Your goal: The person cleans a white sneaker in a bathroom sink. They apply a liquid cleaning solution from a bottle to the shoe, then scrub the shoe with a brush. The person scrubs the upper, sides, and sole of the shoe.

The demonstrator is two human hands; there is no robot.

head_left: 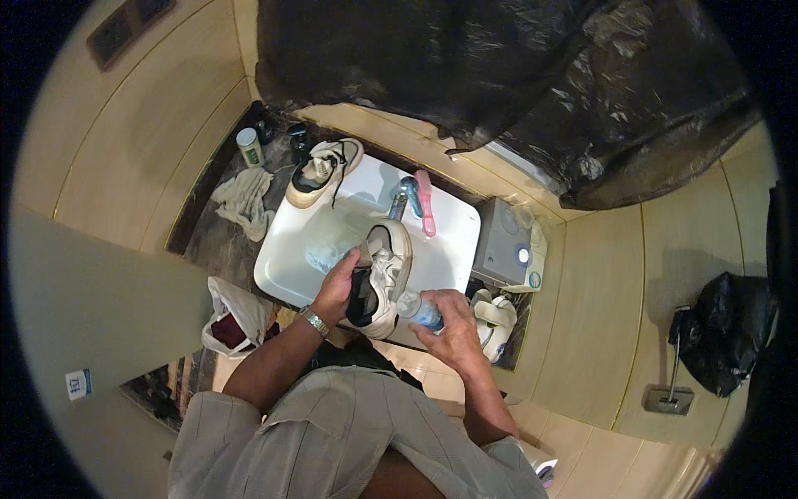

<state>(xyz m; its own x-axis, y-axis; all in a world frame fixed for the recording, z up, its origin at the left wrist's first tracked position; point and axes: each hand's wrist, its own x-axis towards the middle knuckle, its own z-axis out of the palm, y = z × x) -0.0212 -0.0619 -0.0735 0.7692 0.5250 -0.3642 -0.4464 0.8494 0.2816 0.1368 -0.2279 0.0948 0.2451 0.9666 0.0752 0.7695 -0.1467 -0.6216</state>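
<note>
My left hand [336, 288] is closed on the side of a white and black sneaker [387, 264], holding it over the near part of the white sink [453, 249]. In my right hand [455, 330] is a small clear bottle with a blue label [420, 310], tilted with its top end close to the sneaker's side. Whether anything flows from the bottle cannot be made out. The matching sneaker [322, 172] rests on the sink's far left corner. Behind the held sneaker stands the faucet [406, 198], with a pink brush [425, 205] lying beside it on the rim.
Left of the sink are a crumpled cloth [244, 200], a white and green canister [248, 146] and a white plastic bag [237, 313]. A grey box [504, 243] and white footwear [495, 323] sit on the right. Black plastic sheeting [499, 79] hangs above the far edge.
</note>
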